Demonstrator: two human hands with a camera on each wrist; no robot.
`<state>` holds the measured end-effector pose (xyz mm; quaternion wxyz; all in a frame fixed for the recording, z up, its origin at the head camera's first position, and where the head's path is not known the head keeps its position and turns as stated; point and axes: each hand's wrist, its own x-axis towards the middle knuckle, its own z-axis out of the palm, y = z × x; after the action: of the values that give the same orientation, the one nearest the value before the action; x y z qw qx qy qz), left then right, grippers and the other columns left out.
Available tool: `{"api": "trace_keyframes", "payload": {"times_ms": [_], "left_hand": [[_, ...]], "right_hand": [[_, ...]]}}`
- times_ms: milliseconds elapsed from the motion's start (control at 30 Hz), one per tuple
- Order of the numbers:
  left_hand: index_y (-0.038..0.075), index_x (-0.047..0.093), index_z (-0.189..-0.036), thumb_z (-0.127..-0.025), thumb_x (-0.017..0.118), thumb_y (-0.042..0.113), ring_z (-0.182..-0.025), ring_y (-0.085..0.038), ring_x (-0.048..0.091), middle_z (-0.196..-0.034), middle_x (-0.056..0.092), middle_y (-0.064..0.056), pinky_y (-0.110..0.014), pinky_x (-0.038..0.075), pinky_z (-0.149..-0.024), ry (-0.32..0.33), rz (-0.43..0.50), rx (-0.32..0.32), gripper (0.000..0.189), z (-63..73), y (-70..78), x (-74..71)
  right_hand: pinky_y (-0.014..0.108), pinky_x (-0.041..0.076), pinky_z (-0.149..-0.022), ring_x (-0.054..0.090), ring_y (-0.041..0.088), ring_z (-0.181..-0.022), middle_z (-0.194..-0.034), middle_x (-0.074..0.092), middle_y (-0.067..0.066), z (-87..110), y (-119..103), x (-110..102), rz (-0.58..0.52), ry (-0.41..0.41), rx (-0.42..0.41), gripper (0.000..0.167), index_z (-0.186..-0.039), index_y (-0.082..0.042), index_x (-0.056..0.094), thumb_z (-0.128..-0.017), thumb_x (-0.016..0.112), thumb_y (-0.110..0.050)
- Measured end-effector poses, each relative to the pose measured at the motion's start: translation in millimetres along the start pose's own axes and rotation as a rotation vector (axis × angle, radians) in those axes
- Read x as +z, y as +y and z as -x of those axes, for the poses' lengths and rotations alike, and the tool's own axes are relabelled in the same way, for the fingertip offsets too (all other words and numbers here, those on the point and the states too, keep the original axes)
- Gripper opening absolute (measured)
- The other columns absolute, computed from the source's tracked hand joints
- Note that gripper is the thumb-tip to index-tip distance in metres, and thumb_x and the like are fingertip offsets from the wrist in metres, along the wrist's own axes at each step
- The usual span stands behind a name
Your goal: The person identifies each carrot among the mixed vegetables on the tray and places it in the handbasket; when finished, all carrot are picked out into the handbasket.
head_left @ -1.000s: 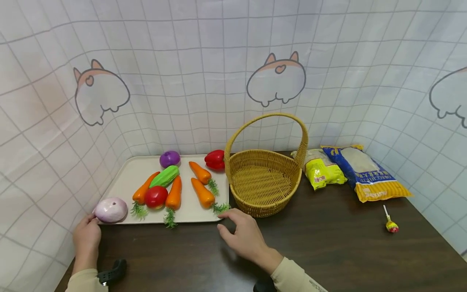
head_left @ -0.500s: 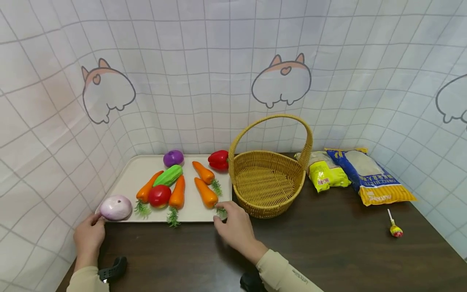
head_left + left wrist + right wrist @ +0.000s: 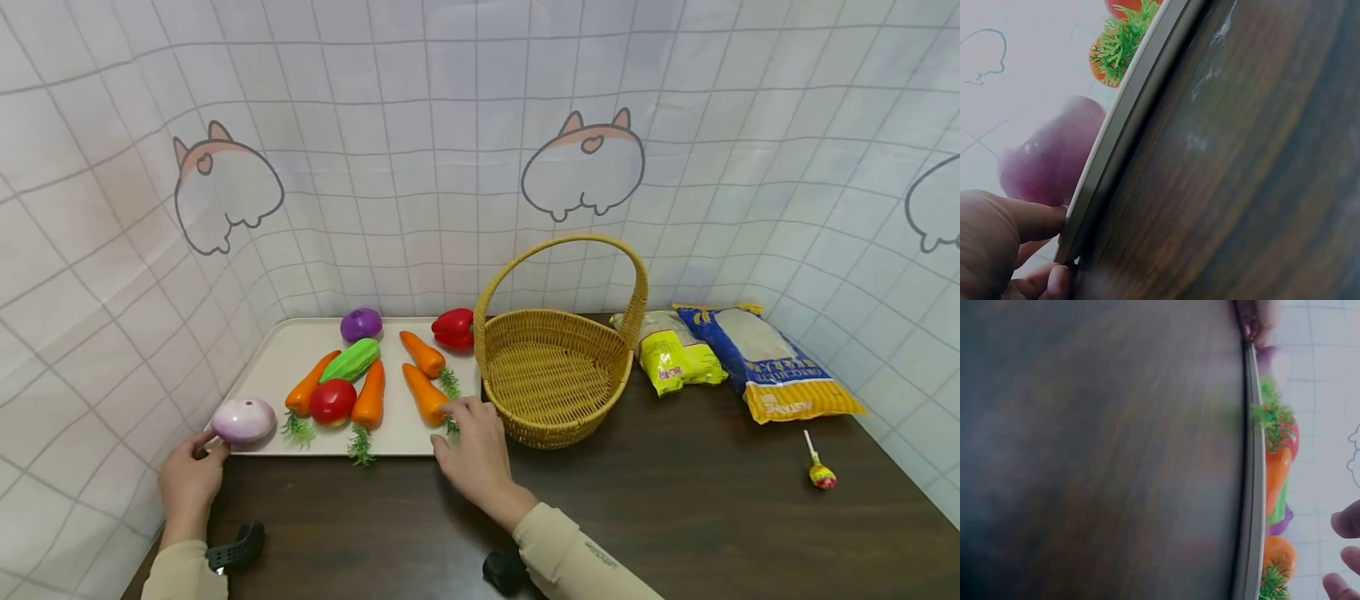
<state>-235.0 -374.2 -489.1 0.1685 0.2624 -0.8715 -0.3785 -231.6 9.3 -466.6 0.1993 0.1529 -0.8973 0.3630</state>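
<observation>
In the head view, a cream tray (image 3: pixel 270 375) lies on the table at the left. My left hand (image 3: pixel 189 479) pinches its near-left corner; in the left wrist view the thumb (image 3: pixel 1038 219) is on the rim, with fingers below. A pale purple round vegetable (image 3: pixel 244 420) sits just inside that corner. My right hand (image 3: pixel 476 454) hovers at the tray's near-right corner, close to the leafy end of an orange carrot (image 3: pixel 425 393). Its fingertips (image 3: pixel 1338 587) are spread and hold nothing in the right wrist view. Whether they touch the carrot is unclear.
On the tray lie more carrots (image 3: pixel 369 396), a tomato (image 3: pixel 333 402), a green ridged vegetable (image 3: pixel 351 361), a purple onion-like piece (image 3: pixel 362 325) and a red bell pepper (image 3: pixel 454 329). Right of it stand a wicker basket (image 3: pixel 555 379), food bags (image 3: pixel 772 367) and a lollipop (image 3: pixel 821 473).
My right hand has moved left and slightly forward, from the tray's corner to over its near edge by the carrot. The left hand stays at its corner. The head view has shifted slightly.
</observation>
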Motion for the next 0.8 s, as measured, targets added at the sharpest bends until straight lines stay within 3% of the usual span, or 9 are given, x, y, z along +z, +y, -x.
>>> {"api": "trace_keyframes", "payload": {"times_ms": [167, 467, 800], "left_hand": [[-0.008, 0.053, -0.132, -0.093, 0.055, 0.025, -0.104, -0.041, 0.049, -0.117, 0.054, -0.030, -0.042, 0.036, -0.079, 0.005, 0.002, 0.002, 0.051, 0.7, -0.8, -0.8], [-0.009, 0.051, -0.133, -0.092, 0.055, 0.021, -0.106, -0.042, 0.049, -0.118, 0.053, -0.030, -0.044, 0.034, -0.084, 0.001, 0.015, 0.007, 0.051, -1.8, 1.5, 2.8], [-0.010, 0.045, -0.136, -0.089, 0.059, 0.018, -0.111, -0.039, 0.047, -0.124, 0.051, -0.030, -0.037, 0.036, -0.082, 0.006, 0.083, -0.038, 0.056, -3.3, -0.8, 1.1]], "right_hand": [[0.039, 0.041, -0.087, 0.049, 0.023, -0.105, -0.119, 0.056, 0.004, -8.0, -2, 7, -0.009, -0.022, 0.015, 0.039, -0.116, -0.012, 0.067, -0.081, 0.078, -0.023], [0.040, 0.045, -0.096, 0.054, 0.023, -0.112, -0.126, 0.054, 0.007, -20.2, 5, 20, -0.073, -0.075, 0.162, 0.049, -0.129, -0.010, 0.061, -0.084, 0.076, -0.024], [0.040, 0.049, -0.089, 0.060, 0.023, -0.101, -0.119, 0.058, 0.006, -29.0, 9, 29, -0.057, -0.142, 0.246, 0.057, -0.131, -0.012, 0.060, -0.083, 0.076, -0.037]]}}
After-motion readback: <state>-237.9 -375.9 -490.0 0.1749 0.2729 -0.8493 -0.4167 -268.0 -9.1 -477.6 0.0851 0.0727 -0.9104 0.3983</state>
